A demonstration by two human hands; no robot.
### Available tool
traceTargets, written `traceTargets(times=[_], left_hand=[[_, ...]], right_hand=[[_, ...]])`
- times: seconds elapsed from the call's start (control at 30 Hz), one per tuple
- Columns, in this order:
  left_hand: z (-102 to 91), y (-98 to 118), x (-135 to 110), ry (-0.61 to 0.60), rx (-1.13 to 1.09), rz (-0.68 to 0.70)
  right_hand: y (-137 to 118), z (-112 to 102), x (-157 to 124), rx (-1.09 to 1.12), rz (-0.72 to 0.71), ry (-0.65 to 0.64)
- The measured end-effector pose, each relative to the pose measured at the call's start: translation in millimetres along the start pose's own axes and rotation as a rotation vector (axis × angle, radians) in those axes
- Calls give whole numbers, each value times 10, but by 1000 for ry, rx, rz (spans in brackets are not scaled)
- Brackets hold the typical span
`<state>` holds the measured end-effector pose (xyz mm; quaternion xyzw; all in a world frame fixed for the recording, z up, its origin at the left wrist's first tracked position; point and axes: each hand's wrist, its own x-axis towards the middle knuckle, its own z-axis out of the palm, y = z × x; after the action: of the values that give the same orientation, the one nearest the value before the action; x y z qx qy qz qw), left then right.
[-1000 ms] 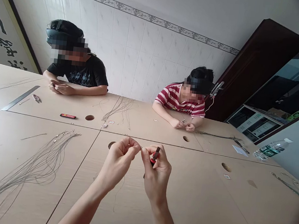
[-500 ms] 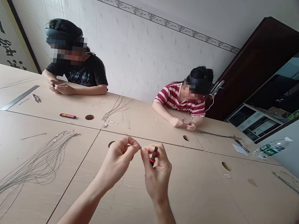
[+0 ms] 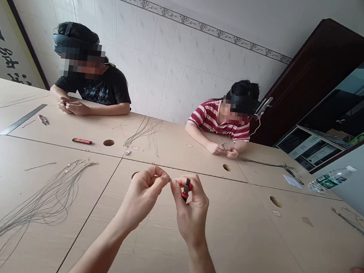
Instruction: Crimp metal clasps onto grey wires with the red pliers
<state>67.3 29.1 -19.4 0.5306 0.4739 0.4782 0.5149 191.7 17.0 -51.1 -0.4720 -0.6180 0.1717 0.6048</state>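
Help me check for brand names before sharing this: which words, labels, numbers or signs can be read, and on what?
No text reads with certainty.
Wall panel: large dark characters, slanted, partly cut off; not surely readable.
Bottle label: white marks on green, too small.
Red-and-black bar: pale print, too small.
Small card: red print, too small.
Cabinet binders: markings too small.
Red-handled tool in the right hand: no lettering visible.

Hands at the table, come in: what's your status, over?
Left grip pinched shut, anything held too small to identify; thin cord trailing below. Right grip closed around red-and-black tool, almost meeting the left. No obstruction visible between them.
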Motion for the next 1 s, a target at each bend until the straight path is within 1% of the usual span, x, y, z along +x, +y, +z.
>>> traceTargets(times=[0.37,0.57,0.77,1.0], left_hand=[[-1,-19,9,19,-1,7],[-15,-13,16,46,-32,28],[-12,-56,34,77,24,44],[17,-56,29,71,49,66]], right_hand=[[-2,13,1,50,22,-26],[-21,-23,21,27,32,-50],[4,-37,21,-14,-14,-26],[28,-54,22,-28,-41,-34]])
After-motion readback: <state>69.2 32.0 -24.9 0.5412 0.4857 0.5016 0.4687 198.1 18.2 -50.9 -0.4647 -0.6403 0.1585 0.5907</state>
